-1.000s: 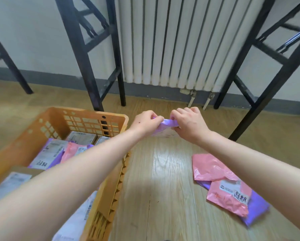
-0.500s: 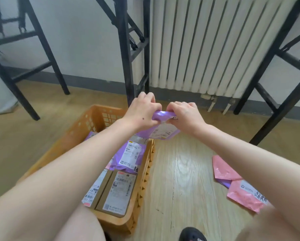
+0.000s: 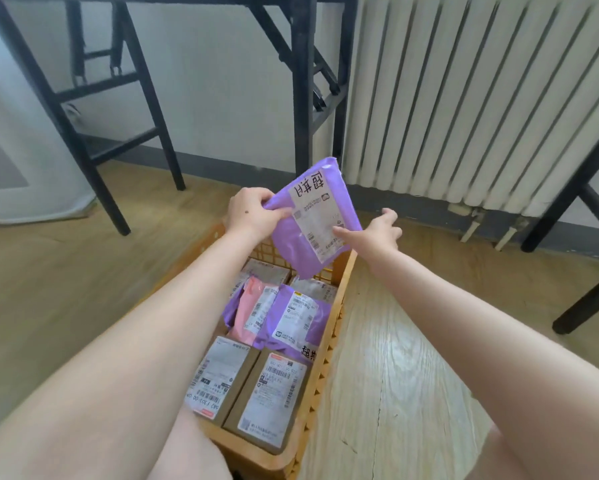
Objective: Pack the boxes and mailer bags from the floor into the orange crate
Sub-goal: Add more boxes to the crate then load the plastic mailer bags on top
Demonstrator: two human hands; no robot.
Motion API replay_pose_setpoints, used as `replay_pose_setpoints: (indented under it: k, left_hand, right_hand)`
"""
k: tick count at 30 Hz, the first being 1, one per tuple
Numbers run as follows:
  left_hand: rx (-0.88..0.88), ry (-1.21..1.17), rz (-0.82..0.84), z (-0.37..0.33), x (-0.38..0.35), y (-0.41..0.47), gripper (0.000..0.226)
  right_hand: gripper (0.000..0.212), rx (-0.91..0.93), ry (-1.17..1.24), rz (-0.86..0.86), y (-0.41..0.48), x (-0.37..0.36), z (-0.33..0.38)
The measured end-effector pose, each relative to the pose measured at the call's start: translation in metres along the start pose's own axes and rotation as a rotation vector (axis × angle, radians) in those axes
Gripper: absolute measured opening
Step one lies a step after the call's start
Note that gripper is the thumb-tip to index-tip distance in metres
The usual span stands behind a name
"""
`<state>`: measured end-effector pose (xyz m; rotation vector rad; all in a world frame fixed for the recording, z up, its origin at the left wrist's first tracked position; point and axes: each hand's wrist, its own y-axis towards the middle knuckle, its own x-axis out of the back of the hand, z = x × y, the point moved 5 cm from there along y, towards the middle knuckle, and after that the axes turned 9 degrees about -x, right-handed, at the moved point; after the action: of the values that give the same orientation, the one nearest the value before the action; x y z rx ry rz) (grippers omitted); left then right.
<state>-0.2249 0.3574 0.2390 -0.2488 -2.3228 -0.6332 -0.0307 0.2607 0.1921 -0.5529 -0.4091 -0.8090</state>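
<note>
- At the bottom centre of the frame, the near rim of the orange crate [image 3: 256, 453] stands on the wooden floor [image 3: 395, 375], between the person's two bare forearms.
- In the crate's near end two cardboard boxes lie flat, side by side and touching, with their shipping labels up: the left box [image 3: 218, 379] and the right box [image 3: 270, 400].
- Just past them, in the middle of the crate, a packed purple mailer [image 3: 291, 323] lies label up. A pink mailer [image 3: 251, 306] overlaps it on the left.
- At the crate's far end the tops of more brown parcels [image 3: 267, 271] show, partly hidden by what hangs above them.
- Above that far end, at the centre of the frame, the held purple mailer [image 3: 291, 240] hangs in the air, tilted. Its white label faces the camera, with the large print upside down.
- The left hand [image 3: 253, 213] pinches the bag's upper left edge, with the fingers curled over the plastic.
- The right hand [image 3: 377, 230] is spread beside the bag's right edge. One digit lies straight against the lower right of the label and another sticks up clear of the bag, so nothing is gripped.
- Beyond the hands, black table legs [image 3: 301, 81] rise through the upper centre.
- A white radiator [image 3: 481, 98] fills the upper right, against a pale wall with a grey skirting [image 3: 204, 166].
- A white rounded object [image 3: 24, 174] sits at the left edge; I cannot tell what it is.
</note>
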Motion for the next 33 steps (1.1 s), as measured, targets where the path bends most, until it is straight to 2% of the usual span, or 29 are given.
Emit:
replay_pose_setpoints:
  k: [2, 5, 10, 13, 19, 24, 30, 33]
  left_hand:
    - [0.039, -0.057, -0.042, 0.008, 0.008, 0.002, 0.021]
    - [0.103, -0.170, -0.041, 0.021, 0.012, 0.003, 0.020]
    - [0.276, -0.333, -0.007, 0.066, 0.004, 0.004, 0.027]
    - [0.346, -0.260, 0.038, 0.097, -0.006, 0.004, 0.036]
    - [0.418, 0.052, 0.255, 0.136, -0.022, 0.017, 0.050]
    - [0.442, 0.151, 0.256, 0.181, -0.048, 0.023, 0.024]
    - [0.434, 0.205, 0.330, 0.216, -0.097, 0.031, 0.027]
    - [0.440, 0.171, 0.291, 0.230, -0.114, 0.029, 0.027]
  right_hand:
    - [0.093, -0.163, 0.133, 0.173, -0.001, -0.015, -0.011]
    - [0.056, -0.251, 0.279, 0.361, 0.000, -0.035, -0.020]
    - [0.020, -0.170, 0.298, 0.364, 0.017, -0.054, -0.013]
    - [0.019, -0.209, 0.302, 0.387, 0.031, -0.072, -0.019]
    - [0.027, -0.280, 0.286, 0.463, 0.055, -0.126, -0.032]
    - [0.025, -0.349, 0.267, 0.468, 0.078, -0.171, -0.052]
    - [0.024, -0.350, 0.338, 0.423, 0.112, -0.196, -0.067]
    - [0.019, -0.269, 0.309, 0.363, 0.125, -0.208, -0.073]
